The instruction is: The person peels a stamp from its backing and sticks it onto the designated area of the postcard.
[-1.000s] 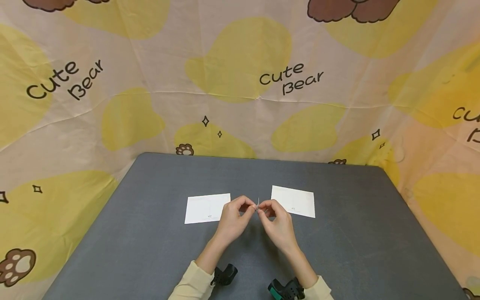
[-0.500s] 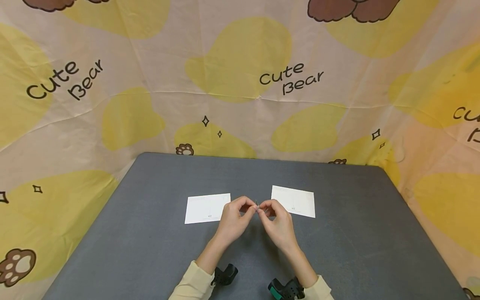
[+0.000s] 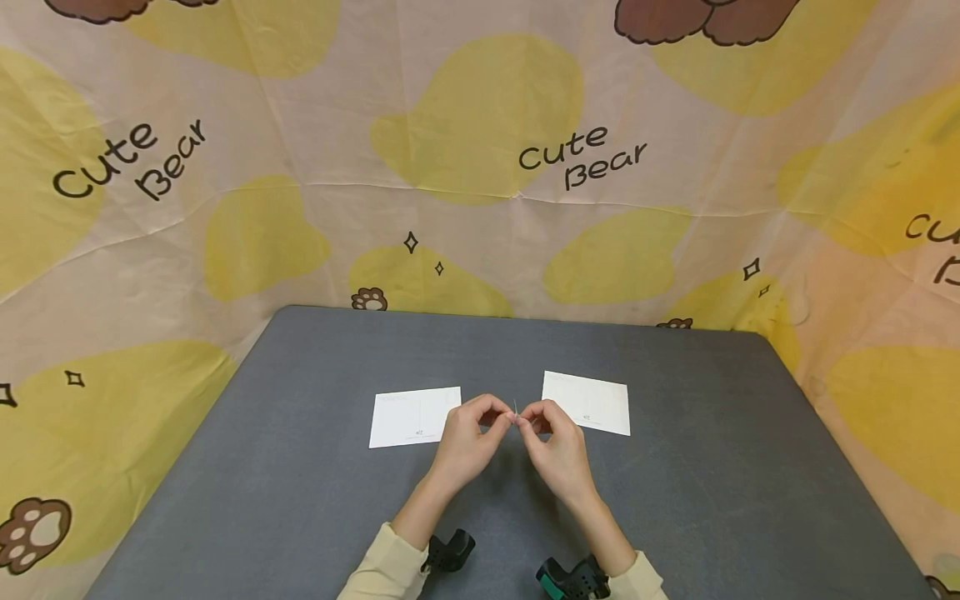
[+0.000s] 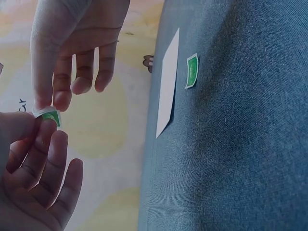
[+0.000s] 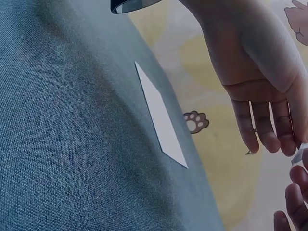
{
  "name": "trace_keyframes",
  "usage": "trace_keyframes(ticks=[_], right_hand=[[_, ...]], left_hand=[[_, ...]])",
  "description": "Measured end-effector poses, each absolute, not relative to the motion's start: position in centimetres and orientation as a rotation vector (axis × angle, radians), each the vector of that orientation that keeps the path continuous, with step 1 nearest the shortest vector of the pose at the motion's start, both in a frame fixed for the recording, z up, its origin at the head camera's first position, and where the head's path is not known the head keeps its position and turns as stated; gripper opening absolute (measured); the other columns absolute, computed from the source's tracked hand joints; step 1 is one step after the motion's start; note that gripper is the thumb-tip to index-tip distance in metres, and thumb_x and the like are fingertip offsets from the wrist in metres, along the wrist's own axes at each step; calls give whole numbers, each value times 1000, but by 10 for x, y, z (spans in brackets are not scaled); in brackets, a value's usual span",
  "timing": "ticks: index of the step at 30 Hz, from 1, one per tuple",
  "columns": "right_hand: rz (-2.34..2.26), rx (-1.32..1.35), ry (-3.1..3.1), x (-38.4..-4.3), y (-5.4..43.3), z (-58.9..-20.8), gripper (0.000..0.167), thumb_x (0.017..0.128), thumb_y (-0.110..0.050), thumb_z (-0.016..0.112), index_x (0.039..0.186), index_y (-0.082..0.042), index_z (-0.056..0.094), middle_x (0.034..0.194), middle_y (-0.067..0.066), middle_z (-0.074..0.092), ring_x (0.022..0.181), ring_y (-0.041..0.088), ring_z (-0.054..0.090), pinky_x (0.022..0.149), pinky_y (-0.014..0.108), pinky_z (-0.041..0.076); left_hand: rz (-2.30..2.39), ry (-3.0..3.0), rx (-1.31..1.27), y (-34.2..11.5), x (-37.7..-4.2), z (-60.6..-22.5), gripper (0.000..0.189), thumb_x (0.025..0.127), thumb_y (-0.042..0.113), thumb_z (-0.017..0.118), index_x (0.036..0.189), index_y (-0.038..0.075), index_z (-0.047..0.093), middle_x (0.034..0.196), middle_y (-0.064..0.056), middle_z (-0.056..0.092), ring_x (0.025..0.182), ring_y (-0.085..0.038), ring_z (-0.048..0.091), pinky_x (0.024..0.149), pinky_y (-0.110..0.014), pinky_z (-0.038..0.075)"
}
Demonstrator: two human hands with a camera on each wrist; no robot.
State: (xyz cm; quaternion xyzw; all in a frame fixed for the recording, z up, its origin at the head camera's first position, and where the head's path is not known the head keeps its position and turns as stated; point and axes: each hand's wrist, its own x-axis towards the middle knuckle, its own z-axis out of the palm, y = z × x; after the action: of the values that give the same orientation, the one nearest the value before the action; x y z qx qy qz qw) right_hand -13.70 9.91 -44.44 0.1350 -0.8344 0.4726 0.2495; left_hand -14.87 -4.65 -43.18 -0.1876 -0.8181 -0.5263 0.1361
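Observation:
My left hand (image 3: pixel 467 440) and my right hand (image 3: pixel 557 446) meet fingertip to fingertip above the table's middle. Between them is a small green postage stamp (image 4: pixel 52 116) with a white border, pinched by thumb and forefinger of each hand. From the head it appears only as a thin pale sliver. A whitish piece at the stamp's corner shows by the fingertips in the left wrist view; whether it is backing paper I cannot tell. The other fingers of both hands are loosely bent. A second green stamp (image 4: pixel 192 71) lies on the table by the right-hand card, hidden from the head view.
Two white cards with faint printing lie flat beyond my hands, a left card (image 3: pixel 405 418) partly covered by my left hand and a right card (image 3: pixel 592 403). The grey table (image 3: pixel 750 467) ends at a patterned cloth (image 3: pixel 480 125) behind. Black wrist devices (image 3: pixel 452 550) are on both wrists.
Both hands stay nearly in place, with only tiny fingertip movements. The thin edge of the stamp between them has tilted and shifted slightly.

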Motion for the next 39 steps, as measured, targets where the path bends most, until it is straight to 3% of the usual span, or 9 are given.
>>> trace_keyframes(ticks=[9, 39], right_hand=[[1303, 358, -2293, -137, 100, -445, 14, 78, -1, 70, 79, -10, 60, 71, -5, 55, 64, 6, 51, 58, 21, 46], [1320, 301, -2299, -136, 102, -446, 9, 80, -4, 68, 81, -8, 60, 69, -5, 54, 63, 5, 51, 57, 23, 46]], left_hand=[[-1525, -2391, -517, -48, -148, -431, 7, 83, 8, 65, 79, 14, 66, 75, 4, 63, 68, -8, 59, 58, -20, 49], [-1497, -2416, -445, -54, -148, -435, 7, 83, 9, 65, 79, 14, 66, 73, 5, 63, 67, -7, 59, 58, -20, 48]])
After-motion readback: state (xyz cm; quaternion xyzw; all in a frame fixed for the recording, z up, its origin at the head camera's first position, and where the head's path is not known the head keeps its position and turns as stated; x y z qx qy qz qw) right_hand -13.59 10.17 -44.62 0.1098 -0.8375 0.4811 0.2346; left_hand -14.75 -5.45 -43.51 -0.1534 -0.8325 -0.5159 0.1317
